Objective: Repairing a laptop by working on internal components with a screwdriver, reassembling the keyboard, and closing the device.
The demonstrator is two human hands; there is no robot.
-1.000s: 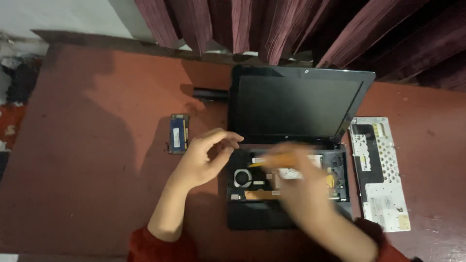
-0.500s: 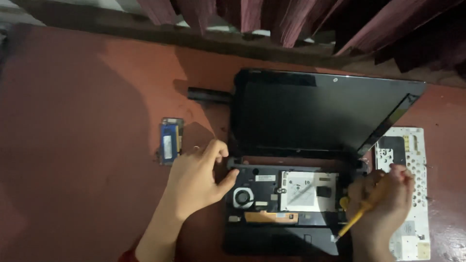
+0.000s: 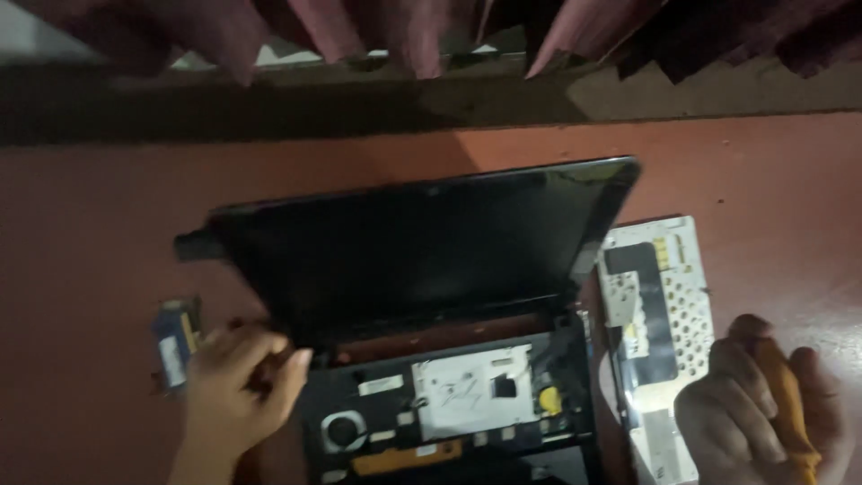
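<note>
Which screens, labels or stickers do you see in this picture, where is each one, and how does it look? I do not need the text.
Laptop screen: middle of the table, lid raised, wide dark rectangle, switched off.
White label: inside the opened laptop base, left of the silver plate; small pale rectangle.
Pale sticker: on the small blue module left of the left hand; blurred.
No packages or signs.

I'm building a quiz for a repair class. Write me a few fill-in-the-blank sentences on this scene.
1. The right hand holds a tool with a ____ handle.
2. The left hand rests at the laptop's ____ hinge corner.
3. The removed white panel lies to the ____ of the laptop.

Missing words: yellow; left; right
</note>
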